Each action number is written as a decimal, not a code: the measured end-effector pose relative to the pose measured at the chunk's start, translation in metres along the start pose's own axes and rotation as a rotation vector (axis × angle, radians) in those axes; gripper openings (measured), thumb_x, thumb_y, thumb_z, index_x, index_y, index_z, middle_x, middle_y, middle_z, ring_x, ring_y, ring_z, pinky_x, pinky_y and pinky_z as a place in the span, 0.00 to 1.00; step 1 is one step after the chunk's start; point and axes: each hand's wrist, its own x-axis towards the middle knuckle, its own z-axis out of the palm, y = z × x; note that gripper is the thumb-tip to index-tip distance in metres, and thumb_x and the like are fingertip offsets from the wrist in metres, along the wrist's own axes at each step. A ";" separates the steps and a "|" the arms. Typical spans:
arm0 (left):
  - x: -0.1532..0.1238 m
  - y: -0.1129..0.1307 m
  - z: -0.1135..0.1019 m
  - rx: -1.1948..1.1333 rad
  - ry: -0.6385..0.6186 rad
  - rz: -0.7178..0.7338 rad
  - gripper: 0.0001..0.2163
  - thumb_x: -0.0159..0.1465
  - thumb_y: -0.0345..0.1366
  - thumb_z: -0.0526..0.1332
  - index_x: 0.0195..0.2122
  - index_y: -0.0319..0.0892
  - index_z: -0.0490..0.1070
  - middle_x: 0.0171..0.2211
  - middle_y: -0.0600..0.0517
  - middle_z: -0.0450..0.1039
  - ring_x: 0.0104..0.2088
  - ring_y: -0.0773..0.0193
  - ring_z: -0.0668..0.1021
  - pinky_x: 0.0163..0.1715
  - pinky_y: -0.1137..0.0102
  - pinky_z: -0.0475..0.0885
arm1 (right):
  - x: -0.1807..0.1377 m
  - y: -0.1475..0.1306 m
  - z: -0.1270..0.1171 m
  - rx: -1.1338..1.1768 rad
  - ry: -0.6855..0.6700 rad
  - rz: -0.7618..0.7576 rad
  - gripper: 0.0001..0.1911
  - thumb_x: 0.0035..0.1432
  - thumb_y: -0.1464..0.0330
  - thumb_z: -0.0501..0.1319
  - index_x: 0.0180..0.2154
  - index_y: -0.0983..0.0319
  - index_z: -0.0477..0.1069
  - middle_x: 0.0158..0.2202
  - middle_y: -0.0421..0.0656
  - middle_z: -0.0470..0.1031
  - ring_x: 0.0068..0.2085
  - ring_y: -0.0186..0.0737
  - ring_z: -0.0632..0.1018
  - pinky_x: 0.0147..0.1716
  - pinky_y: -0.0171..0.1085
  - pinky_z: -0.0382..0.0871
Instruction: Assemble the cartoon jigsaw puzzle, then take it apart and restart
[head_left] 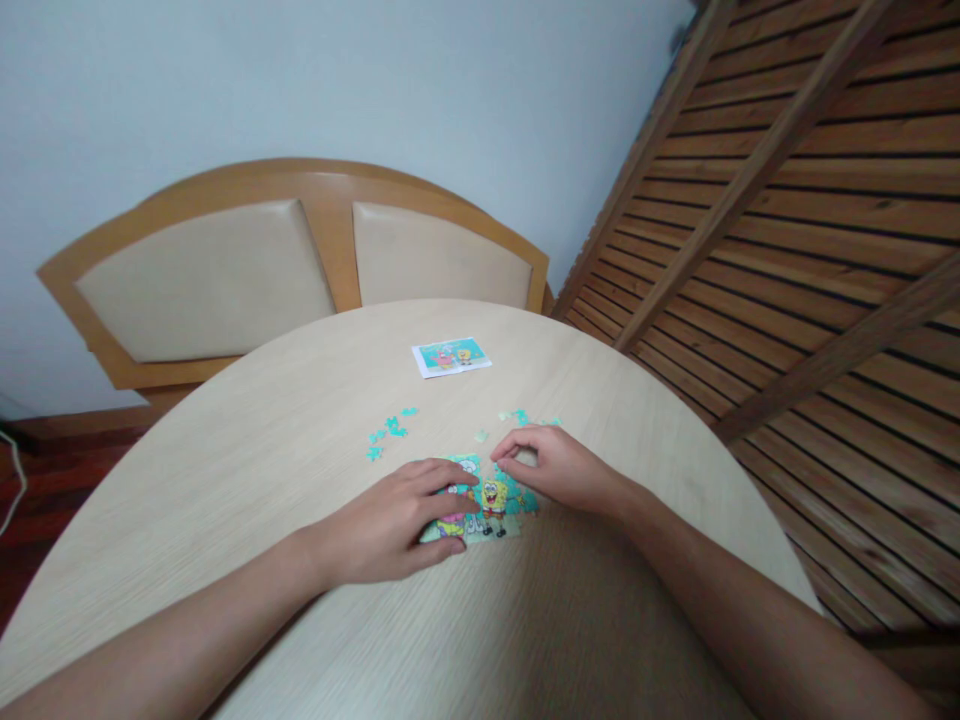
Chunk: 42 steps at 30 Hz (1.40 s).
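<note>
A partly joined jigsaw puzzle (493, 510) with yellow and pink cartoon figures on teal lies flat on the table. My left hand (397, 520) rests over its left side, fingers spread and covering part of the pink figure. At the puzzle's upper right edge is my right hand (559, 468), its thumb and forefinger pinched together. Whatever is between those fingertips is too small to make out. Loose teal puzzle pieces (394, 427) lie beyond my left hand. More loose pieces (521, 416) are scattered just past my right hand, and one pale piece (481, 436) sits above the puzzle.
A reference picture card (452, 357) with the same figures lies farther back on the round wooden table (262, 450). A padded wooden chair back (217, 275) stands behind the table, against a pale wall. Slatted wood (787, 220) rises on the right.
</note>
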 end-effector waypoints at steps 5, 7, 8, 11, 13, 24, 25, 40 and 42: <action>0.000 0.000 0.000 -0.011 0.013 0.005 0.14 0.69 0.41 0.62 0.55 0.47 0.72 0.60 0.44 0.70 0.59 0.49 0.72 0.60 0.52 0.69 | 0.001 0.001 0.000 -0.054 0.021 -0.050 0.06 0.61 0.71 0.63 0.36 0.59 0.81 0.37 0.42 0.84 0.41 0.40 0.81 0.46 0.39 0.73; 0.000 0.000 0.000 -0.015 0.019 0.006 0.14 0.69 0.40 0.63 0.55 0.47 0.72 0.59 0.44 0.70 0.59 0.49 0.72 0.60 0.52 0.69 | 0.001 0.002 0.001 -0.075 0.029 -0.063 0.06 0.61 0.71 0.63 0.35 0.59 0.81 0.37 0.41 0.84 0.41 0.41 0.81 0.47 0.40 0.72; 0.000 0.000 0.000 -0.015 0.018 0.007 0.14 0.69 0.40 0.63 0.55 0.47 0.72 0.59 0.44 0.70 0.59 0.49 0.72 0.60 0.52 0.69 | 0.001 0.002 0.001 -0.084 0.031 -0.066 0.06 0.61 0.71 0.64 0.35 0.59 0.81 0.37 0.41 0.84 0.41 0.41 0.81 0.47 0.40 0.72; 0.000 0.000 0.000 -0.008 0.016 0.009 0.15 0.69 0.40 0.63 0.55 0.47 0.72 0.59 0.44 0.70 0.59 0.49 0.72 0.60 0.52 0.69 | 0.001 0.003 0.001 -0.111 0.029 -0.076 0.05 0.60 0.71 0.64 0.36 0.58 0.81 0.37 0.41 0.84 0.43 0.42 0.81 0.48 0.41 0.71; 0.000 0.001 0.000 -0.003 0.011 0.008 0.15 0.69 0.40 0.63 0.55 0.47 0.72 0.59 0.44 0.70 0.60 0.49 0.72 0.60 0.52 0.69 | 0.001 0.004 0.002 -0.121 0.027 -0.089 0.05 0.59 0.72 0.65 0.36 0.58 0.80 0.38 0.41 0.83 0.44 0.42 0.80 0.48 0.41 0.71; 0.000 0.001 0.001 -0.010 0.012 0.030 0.15 0.69 0.41 0.63 0.56 0.47 0.71 0.59 0.44 0.70 0.60 0.49 0.72 0.60 0.52 0.69 | 0.002 0.006 -0.002 -0.107 0.010 -0.141 0.04 0.61 0.71 0.65 0.36 0.58 0.80 0.38 0.42 0.83 0.43 0.42 0.80 0.48 0.42 0.71; 0.000 0.001 0.000 -0.010 0.011 0.033 0.15 0.69 0.40 0.63 0.56 0.47 0.71 0.59 0.44 0.70 0.60 0.49 0.72 0.60 0.53 0.69 | 0.002 0.006 -0.003 -0.109 0.026 -0.126 0.04 0.61 0.71 0.65 0.36 0.59 0.79 0.38 0.42 0.82 0.43 0.42 0.80 0.48 0.42 0.71; -0.021 -0.061 -0.041 0.303 0.244 -0.626 0.15 0.71 0.42 0.54 0.46 0.41 0.76 0.46 0.43 0.77 0.45 0.49 0.78 0.44 0.58 0.74 | -0.002 0.042 -0.028 -0.359 0.291 0.193 0.09 0.62 0.67 0.61 0.41 0.61 0.79 0.43 0.49 0.80 0.45 0.49 0.80 0.46 0.46 0.74; -0.023 -0.065 -0.039 0.311 0.234 -0.611 0.15 0.71 0.41 0.54 0.48 0.42 0.77 0.46 0.43 0.77 0.45 0.50 0.78 0.43 0.60 0.73 | -0.003 0.044 -0.028 -0.371 0.288 0.216 0.10 0.62 0.66 0.62 0.41 0.62 0.79 0.44 0.50 0.80 0.45 0.49 0.80 0.46 0.46 0.74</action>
